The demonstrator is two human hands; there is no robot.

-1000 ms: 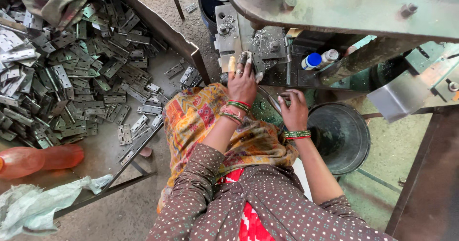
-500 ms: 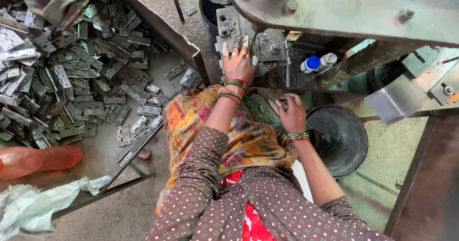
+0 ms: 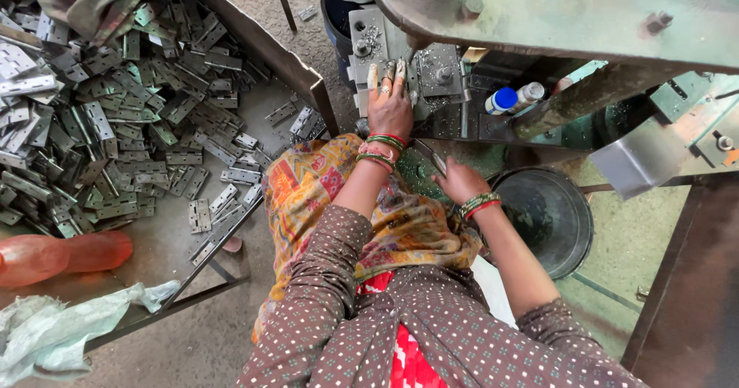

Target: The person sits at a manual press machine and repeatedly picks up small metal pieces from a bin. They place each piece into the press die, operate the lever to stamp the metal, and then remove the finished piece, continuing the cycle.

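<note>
Left hand (image 3: 389,103) moved onto press bed (image 3: 431,68), fingers flat, tray (image 3: 254,41) full of hinges (image 3: 115,126)

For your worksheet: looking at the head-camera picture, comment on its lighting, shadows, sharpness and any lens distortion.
Head view: soft, even daylight, no hard shadows or glare; the pile of metal hinges is crisp, as are the left hand on the press bed and the right hand; the dark round pan keeps little detail; the machine arm up close looks soft and slightly bowed by the wide lens.
</note>
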